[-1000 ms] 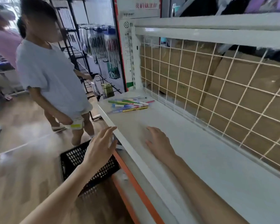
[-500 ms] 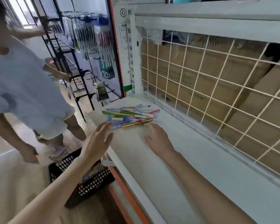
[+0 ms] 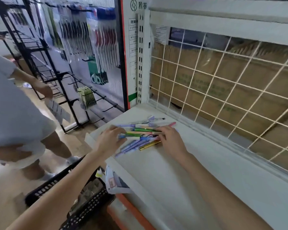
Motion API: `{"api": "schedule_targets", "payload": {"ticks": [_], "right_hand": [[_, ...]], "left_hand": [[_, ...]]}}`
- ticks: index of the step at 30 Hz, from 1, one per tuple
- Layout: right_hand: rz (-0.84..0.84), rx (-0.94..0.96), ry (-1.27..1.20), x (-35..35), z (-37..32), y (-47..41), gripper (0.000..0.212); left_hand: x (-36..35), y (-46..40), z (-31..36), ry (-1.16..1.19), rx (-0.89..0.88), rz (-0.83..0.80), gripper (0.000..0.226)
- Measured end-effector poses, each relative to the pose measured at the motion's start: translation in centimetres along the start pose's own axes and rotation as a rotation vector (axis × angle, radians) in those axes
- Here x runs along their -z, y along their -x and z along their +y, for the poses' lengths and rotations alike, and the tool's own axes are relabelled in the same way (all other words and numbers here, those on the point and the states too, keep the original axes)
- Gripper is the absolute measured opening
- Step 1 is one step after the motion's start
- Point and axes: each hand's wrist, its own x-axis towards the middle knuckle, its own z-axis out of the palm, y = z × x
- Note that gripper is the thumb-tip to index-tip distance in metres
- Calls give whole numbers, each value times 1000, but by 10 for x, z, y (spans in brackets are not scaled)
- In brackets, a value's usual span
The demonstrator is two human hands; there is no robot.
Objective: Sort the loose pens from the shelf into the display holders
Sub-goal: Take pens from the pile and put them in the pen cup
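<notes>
A loose pile of pens [image 3: 140,133] lies near the far left end of the white shelf [image 3: 173,171]; among them are a green pen [image 3: 143,129], a gold pen [image 3: 150,145], a pink pen [image 3: 171,124] and several lilac ones. My left hand [image 3: 110,141] rests at the pile's left side, fingers curled onto the pen ends. My right hand [image 3: 170,138] lies on the pile's right side with its fingers spread over the pens. No pen is lifted off the shelf.
A white wire grid [image 3: 223,90] backs the shelf, with cardboard boxes behind it. A black basket [image 3: 90,208] sits on the floor below the shelf edge. Another person [image 3: 15,113] stands at the left beside a black rack [image 3: 56,77]. Packaged pens [image 3: 93,39] hang behind.
Both my hands have moved forward along the shelf and now touch the pile of pens. The view has swung closer to the shelf's left end.
</notes>
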Motion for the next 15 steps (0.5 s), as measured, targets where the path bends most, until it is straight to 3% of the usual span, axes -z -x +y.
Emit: {"api": "schedule_targets", "payload": {"ticks": [7,11,15], "right_hand": [[26,-96,124,-11,-4,-22,35],[24,-111,3,-4,-2,-24,40],[38,-131,-38,0,9,-19,38]], "left_hand": [[4,-19,-23,171,-160,-93,7],[11,-28,-31,362,-203,-69,7],[14,-39,-38,772,-77,-103,8]]}}
